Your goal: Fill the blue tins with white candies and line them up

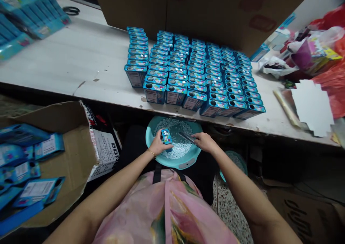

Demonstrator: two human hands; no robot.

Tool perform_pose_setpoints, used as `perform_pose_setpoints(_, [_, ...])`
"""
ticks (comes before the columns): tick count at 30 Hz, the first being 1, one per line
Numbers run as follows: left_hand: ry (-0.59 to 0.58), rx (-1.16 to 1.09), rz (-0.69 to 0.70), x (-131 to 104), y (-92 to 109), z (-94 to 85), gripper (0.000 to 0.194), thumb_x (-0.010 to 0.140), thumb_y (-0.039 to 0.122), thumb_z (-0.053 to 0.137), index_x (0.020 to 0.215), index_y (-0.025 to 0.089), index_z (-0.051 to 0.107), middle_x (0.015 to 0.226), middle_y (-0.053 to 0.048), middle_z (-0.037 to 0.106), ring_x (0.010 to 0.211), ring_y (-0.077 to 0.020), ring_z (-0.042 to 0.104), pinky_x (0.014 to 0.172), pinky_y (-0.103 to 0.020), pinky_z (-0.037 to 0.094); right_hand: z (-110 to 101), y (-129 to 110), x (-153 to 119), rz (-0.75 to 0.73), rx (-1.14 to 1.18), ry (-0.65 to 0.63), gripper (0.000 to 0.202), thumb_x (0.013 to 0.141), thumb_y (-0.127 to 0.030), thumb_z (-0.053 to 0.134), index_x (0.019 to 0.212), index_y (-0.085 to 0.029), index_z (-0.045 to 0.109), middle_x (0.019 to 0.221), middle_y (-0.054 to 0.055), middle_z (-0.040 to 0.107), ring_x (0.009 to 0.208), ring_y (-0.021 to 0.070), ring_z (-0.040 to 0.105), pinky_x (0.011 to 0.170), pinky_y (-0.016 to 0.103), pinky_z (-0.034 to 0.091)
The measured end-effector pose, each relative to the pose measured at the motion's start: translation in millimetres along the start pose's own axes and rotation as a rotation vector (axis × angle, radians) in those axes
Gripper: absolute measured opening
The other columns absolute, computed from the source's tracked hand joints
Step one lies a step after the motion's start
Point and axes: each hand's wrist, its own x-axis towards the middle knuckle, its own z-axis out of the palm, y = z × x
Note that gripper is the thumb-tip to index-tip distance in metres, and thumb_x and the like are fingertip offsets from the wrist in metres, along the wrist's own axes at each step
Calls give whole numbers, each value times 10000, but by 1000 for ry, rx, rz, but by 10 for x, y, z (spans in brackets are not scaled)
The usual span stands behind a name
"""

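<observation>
My left hand is closed around a small blue box and holds it over the left side of a turquoise basin. White pieces show at the box's top end. In my right hand is a slim grey metal tool; its exact kind is hard to make out. The tool reaches over the small white tablet-like pieces that fill the basin. The basin rests on my lap, just under the table edge.
Rows of upright blue boxes with round top holes stand on the white table, before a large cardboard carton. At left, an open carton holds blue boxes. Plastic bags lie at right. A second basin is below.
</observation>
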Motion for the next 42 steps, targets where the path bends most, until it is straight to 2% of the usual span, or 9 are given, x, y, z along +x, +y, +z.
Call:
perform_pose_setpoints(4, [79,223,146,-55,123,-68,849,500,292,712,1223,193,278,1188,-105,425,1119,-274,425,938,-461,352,347,6,158,70,-101,-51,400,778,-200,398,1142,-299,530,1101,20,596,1009,180,529,809,258,380])
perform_pose_setpoints(9, [203,460,365,-191,471,-330,820,561,329,675,1258,189,265,1243,-107,401,1186,-293,343,1002,-470,273,702,-118,289,78,-101,-24,415,783,-186,376,1161,-292,509,1064,52,610,967,191,557,788,277,401])
perform_pose_setpoints(18, [455,487,284,-369,1036,-756,882,487,444,723,1221,190,304,1185,-103,440,1093,-272,435,957,-402,344,1036,-121,343,25,-36,-26,390,780,-165,373,1107,-268,558,1040,68,623,957,194,569,786,281,409])
perform_pose_setpoints(22, [658,452,231,-71,1135,-1053,940,447,466,739,1219,177,287,1155,-111,449,1065,-265,464,913,-387,382,1096,-38,352,8,39,8,401,757,-148,380,1090,-245,581,1039,63,629,986,189,558,817,264,394])
perform_pose_setpoints(26, [953,390,120,581,1086,-1438,976,420,468,748,1210,160,267,1122,-125,442,1070,-279,453,913,-420,366,1159,-16,374,16,94,29,421,732,-135,386,1083,-242,593,1032,62,635,989,194,560,821,264,391])
perform_pose_setpoints(28, [1015,356,56,877,1027,-1581,1028,393,466,758,1224,145,244,1147,-149,404,1106,-299,415,934,-443,338,1184,-23,379,16,113,36,423,723,-126,386,1068,-239,604,1029,62,636,996,190,556,829,259,387])
perform_pose_setpoints(33, [753,285,55,1109,766,-1718,1026,484,419,733,1298,147,171,1183,-172,341,1073,-275,455,900,-406,388,1179,-55,357,-26,158,64,420,722,-134,384,1064,-227,609,1031,60,637,995,182,557,840,246,383])
perform_pose_setpoints(36, [717,313,81,1105,604,-1773,871,627,357,646,1322,177,152,1135,-139,391,934,-212,540,829,-371,441,1179,-60,356,-53,185,64,414,723,-140,374,1044,-224,621,1014,63,643,991,188,559,831,247,388])
perform_pose_setpoints(42, [707,522,14,1383,562,-1961,449,690,262,578,1124,190,486,889,-60,523,817,-193,563,766,-328,461,1251,-75,400,11,165,63,433,700,-126,389,1060,-217,613,1010,58,645,986,184,560,827,243,390])
